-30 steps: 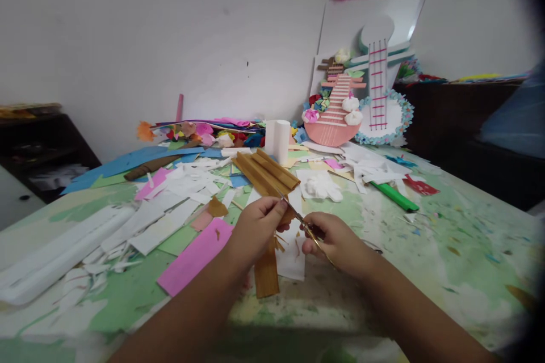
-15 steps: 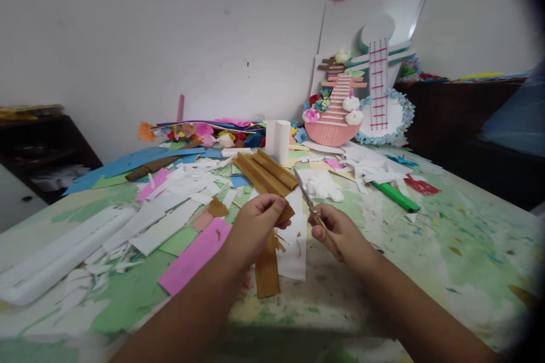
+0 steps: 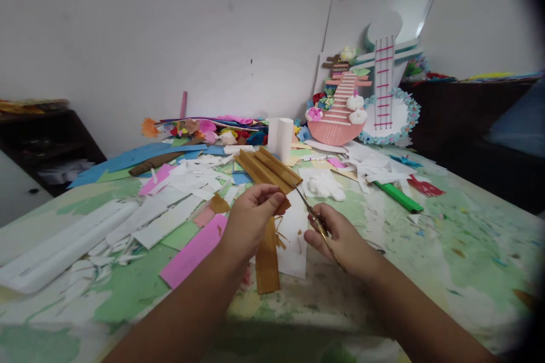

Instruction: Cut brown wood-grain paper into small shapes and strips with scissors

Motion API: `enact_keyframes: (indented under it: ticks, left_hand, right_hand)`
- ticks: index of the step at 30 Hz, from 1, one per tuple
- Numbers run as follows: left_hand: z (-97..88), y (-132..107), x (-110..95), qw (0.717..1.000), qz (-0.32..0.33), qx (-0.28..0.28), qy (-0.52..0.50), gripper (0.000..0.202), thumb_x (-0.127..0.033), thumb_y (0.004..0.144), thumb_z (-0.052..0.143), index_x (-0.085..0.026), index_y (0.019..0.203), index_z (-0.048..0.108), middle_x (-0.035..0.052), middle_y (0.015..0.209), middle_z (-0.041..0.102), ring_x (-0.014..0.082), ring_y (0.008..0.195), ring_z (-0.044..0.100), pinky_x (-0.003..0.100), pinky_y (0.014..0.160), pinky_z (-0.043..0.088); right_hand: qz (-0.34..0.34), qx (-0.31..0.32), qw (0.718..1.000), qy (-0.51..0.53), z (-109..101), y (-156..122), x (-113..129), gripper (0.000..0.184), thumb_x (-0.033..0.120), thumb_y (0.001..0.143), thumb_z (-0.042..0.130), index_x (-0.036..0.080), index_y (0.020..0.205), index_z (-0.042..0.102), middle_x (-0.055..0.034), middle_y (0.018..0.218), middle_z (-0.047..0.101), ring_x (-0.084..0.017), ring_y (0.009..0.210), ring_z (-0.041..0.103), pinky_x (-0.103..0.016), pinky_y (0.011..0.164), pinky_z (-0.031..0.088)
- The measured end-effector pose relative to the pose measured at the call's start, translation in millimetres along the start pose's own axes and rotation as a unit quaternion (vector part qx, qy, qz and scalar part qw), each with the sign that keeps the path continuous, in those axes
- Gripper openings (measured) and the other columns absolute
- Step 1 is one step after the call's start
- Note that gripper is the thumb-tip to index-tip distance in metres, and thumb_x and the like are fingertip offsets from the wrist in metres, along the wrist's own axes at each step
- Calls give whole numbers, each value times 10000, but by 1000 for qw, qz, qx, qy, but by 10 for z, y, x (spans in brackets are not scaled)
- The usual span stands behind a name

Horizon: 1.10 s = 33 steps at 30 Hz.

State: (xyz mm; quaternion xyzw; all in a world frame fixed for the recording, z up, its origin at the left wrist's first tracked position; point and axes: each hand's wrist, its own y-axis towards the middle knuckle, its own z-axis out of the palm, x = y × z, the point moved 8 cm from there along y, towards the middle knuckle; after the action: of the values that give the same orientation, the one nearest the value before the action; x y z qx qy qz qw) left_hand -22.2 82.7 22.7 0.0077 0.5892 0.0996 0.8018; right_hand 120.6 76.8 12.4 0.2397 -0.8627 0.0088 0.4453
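Observation:
My left hand is closed on a small piece of brown paper, pinched between thumb and fingers above the table. My right hand grips a pair of gold-handled scissors, blades pointing up and left toward that paper, their tip close to it. Under my hands lie a long brown strip and a white sheet with brown offcuts on it. Just beyond my hands sits a stack of brown folded strips.
The green-stained table is covered with white paper scraps, a pink sheet, blue sheets, a white roll, a green marker and paper flowers. A pink and white paper craft leans on the wall.
The scissors pulled away from the brown paper and tilted upright, then swung back toward it. My left hand kept its pinch on the paper. The view shifted slightly.

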Motion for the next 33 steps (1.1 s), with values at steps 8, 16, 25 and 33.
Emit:
enact_keyframes:
  ticks: [8, 16, 25, 33]
  left_hand:
    - [-14, -8, -37, 1000, 20, -15, -3, 218, -227, 570, 666, -136, 735, 555, -6, 628, 602, 108, 603, 579, 272, 633, 477]
    - [-103, 14, -50, 996, 14, -68, -57, 249, -205, 538, 684, -134, 736, 551, -11, 636, 619, 95, 621, 573, 261, 686, 436]
    - [18, -2, 131, 995, -40, -11, -90, 248, -221, 565, 677, -145, 774, 568, 7, 701, 622, 112, 703, 576, 261, 720, 416]
    - [-55, -17, 47, 989, -41, -61, -125, 314, -221, 546, 688, -179, 829, 559, -25, 693, 624, 79, 624, 569, 198, 581, 420]
  right_hand:
    - [-13, 65, 997, -44, 92, -42, 77, 325, 442, 693, 512, 176, 850, 411, 9, 683, 437, -116, 603, 370, -253, 548, 324]
    - [2, 53, 997, -55, 94, -6, 41, 310, 422, 683, 535, 170, 831, 432, 0, 694, 469, -114, 593, 389, -243, 526, 313]
    - [21, -3, 1000, 8, 59, 61, -63, 275, 443, 692, 499, 192, 732, 394, 32, 619, 434, -97, 544, 379, -224, 496, 313]
    - [15, -23, 990, -139, 1, 30, 10, 304, 466, 661, 515, 193, 666, 382, 34, 579, 420, -95, 517, 350, -221, 475, 269]
